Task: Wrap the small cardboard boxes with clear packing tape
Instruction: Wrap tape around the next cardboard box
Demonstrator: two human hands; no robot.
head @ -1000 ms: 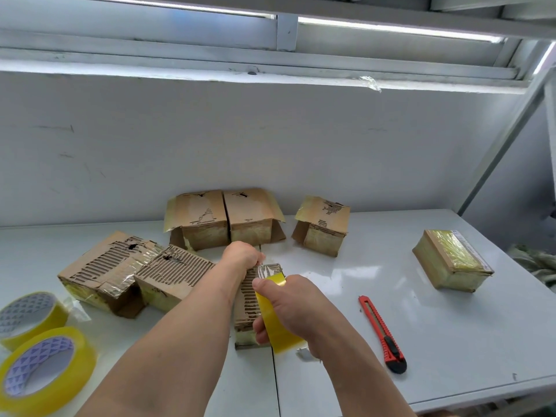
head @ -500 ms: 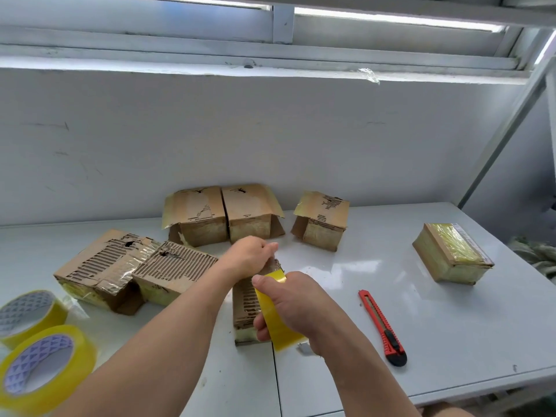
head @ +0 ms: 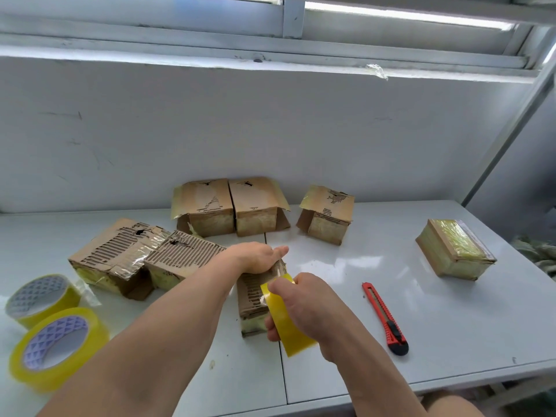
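Observation:
A small torn cardboard box (head: pixel 252 299) lies on the white table (head: pixel 451 341) in front of me. My left hand (head: pixel 255 256) presses down on its far end, fingers curled over the top edge. My right hand (head: pixel 304 302) grips a yellowish roll of clear packing tape (head: pixel 285 322) at the box's right side. A strip of tape runs from the roll onto the box top. Much of the box is hidden under both hands.
Several other worn boxes sit behind and to the left (head: pixel 183 260), (head: pixel 115 257), (head: pixel 204 207), (head: pixel 257 204), (head: pixel 328 215). A taped box (head: pixel 454 251) rests far right. A red utility knife (head: pixel 385 317) lies right of my hands. Two tape rolls (head: pixel 57 347), (head: pixel 42 299) stand at the left edge.
My left hand has shifted a little along the box's far end and its thumb now points right. The right hand has drawn the tape roll slightly nearer along the box.

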